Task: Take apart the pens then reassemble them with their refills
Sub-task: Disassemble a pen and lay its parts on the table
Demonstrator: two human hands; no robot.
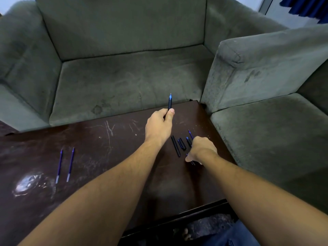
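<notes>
My left hand (159, 126) holds a black pen (170, 103) upright above the dark wooden table (110, 148), its blue tip pointing up. My right hand (201, 149) rests low on the table at the right, fingers closed over black pen parts (192, 162) that it mostly hides. Just left of that hand lie a long black barrel (175, 146), a short black piece (182, 143) and a blue-tipped piece (188, 141). A thin blue refill tip (190, 134) sticks out beyond the right hand. Two blue refills (64, 166) lie side by side far to the left.
A grey-green sofa (124, 71) stands right behind the table's far edge, and a second sofa section (266, 110) presses against the table's right side. A shiny glare patch (28, 183) marks the table's left front. The table's near edge (177, 215) lies under my forearms.
</notes>
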